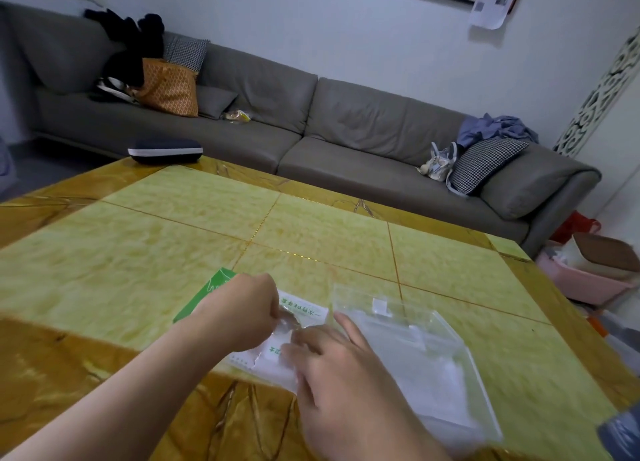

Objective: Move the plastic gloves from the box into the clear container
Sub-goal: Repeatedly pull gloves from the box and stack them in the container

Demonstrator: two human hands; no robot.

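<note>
From the head view, the box (239, 322), green and white, lies flat on the table (156, 225) close to the near edge, and the clear container (415, 349) sits just beside it on the right, its lid apparently swung open so the tray gapes upward. That closeness looks deliberate: thin film gloves cling and flutter, so a short carry from one to the other makes sense. The left hand (239, 310) rests on top of the box with its fingers curled down at the opening; it seems to be pinning the light carton so it will not lift or skid, and it may also be pinching the film there, though the fingertips are hidden and I cannot tell for certain. The right hand (332, 356) comes in from the near edge, its thumb and first fingers drawn together on a wisp of gloves (287, 325) at the mouth of the box, while its other fingers lie straighter, pointing toward the container. The film is blurred and nearly see-through, so how many gloves are caught is unclear. Something pale lies inside the container, possibly gloves already moved, but I would not swear to it. Farther off, a dark case (165, 150) sits at the table's far left corner, and a grey sofa (346, 124) runs along the wall.
</note>
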